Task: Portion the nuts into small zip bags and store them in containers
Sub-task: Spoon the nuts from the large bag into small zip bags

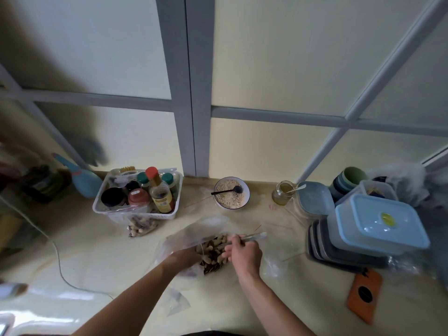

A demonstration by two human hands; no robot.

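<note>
The right hand [243,251] is curled round a small clear plastic zip bag [254,236], pinching it near its mouth, just right of the heap of pale peanuts in their shells [214,248]. The left hand [186,257] reaches into the large crumpled clear plastic bag [184,238] that holds the heap; its fingers are hidden behind plastic and nuts, so I cannot tell whether they are spread or closed on a handful.

The step in hand looks like loading one small bag. To do it well, the right hand should hold the mouth wide and low, touching the big bag's rim, so that nuts dropped by the left hand fall inside and not onto the glossy cream counter [97,251]. Modest handfuls suit the narrow opening, and the zip track should stay free of husk bits so it seals.

One filled zip bag of peanuts [141,226] already lies far left, against the near wall of the white slotted plastic basket of jars [101,207]. The pale blue lidded plastic container [380,221] waits at the right, on a stack of grey trays [339,253], well apart from the hands
</note>
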